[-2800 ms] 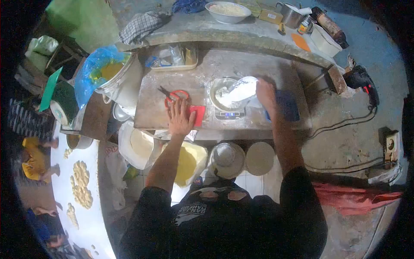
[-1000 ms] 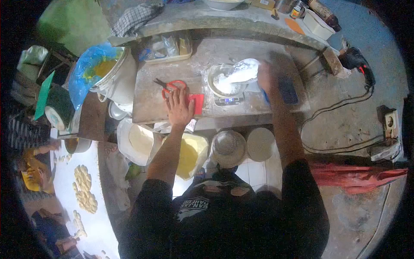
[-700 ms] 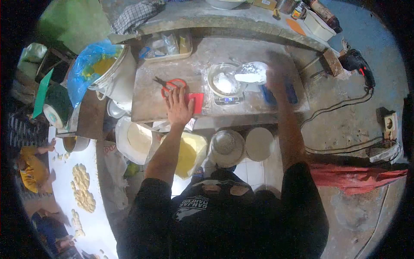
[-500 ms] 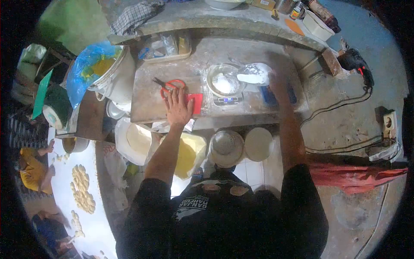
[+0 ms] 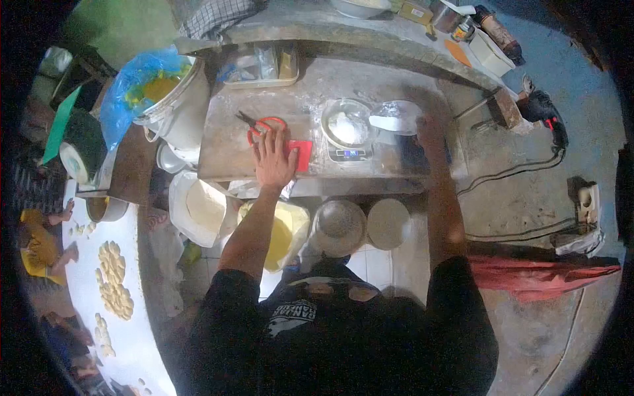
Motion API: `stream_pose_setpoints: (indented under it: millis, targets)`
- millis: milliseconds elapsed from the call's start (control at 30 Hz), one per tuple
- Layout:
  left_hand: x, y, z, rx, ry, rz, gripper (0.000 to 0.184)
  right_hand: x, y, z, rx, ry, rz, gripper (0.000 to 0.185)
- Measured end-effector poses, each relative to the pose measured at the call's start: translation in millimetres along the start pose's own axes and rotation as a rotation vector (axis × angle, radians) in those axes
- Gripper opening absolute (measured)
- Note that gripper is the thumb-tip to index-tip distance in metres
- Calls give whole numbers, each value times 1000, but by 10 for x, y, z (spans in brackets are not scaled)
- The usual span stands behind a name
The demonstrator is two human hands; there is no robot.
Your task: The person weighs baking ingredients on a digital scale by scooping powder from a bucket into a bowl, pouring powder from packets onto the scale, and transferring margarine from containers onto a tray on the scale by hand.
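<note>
My left hand (image 5: 272,164) lies flat with its fingers spread, beside a red flat packet (image 5: 301,156) and touching the orange-handled scissors (image 5: 264,124). My right hand (image 5: 432,137) is closed on a pale scoop (image 5: 393,119) with white powder in it, tilted towards a round bowl (image 5: 327,132). In the bowl is a heap of white powder (image 5: 347,129). Under the bowl is a digital kitchen scale (image 5: 351,156) with a lit display too small to read. A dark blue object (image 5: 413,157) lies beneath the right hand, partly hidden.
A tray of packets (image 5: 264,80) stands at the back. Left is a white bucket (image 5: 178,115) with a blue bag. Below the table edge are a tub of yellow stuff (image 5: 281,241) and several containers. Another person's arms (image 5: 63,261) are by a white table (image 5: 135,290) with dough pieces.
My right hand and the scoop have shifted slightly, and the scoop shows less white powder. The left hand stays in place beside the packet. The whole view has moved a little.
</note>
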State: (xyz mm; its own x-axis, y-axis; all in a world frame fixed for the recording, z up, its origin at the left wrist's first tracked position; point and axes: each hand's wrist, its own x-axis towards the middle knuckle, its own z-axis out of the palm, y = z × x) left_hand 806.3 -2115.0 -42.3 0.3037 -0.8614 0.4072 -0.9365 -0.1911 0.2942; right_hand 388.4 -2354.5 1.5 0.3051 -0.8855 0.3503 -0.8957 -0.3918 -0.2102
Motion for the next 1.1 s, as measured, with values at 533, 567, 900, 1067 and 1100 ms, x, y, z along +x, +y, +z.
stream_pose_setpoints:
  millis: [533,567,900,1067,1100]
  targets:
    - [-10,-36,-9,-26,0,3,66,-236,-811,-228,-322,290,-235,22]
    - [-14,-32,-4,-21,5,-2,66,-278,-789,-270,191,-24,209,27]
    - [-29,43,54,-19,29,42,64,-2338,423,236,281,6,213,31]
    - [41,107,162,81,67,150,59,-3511,571,415,1188,57,835,43]
    - [68,141,190,87,84,203,58,-3858,696,639,998,10,806,44]
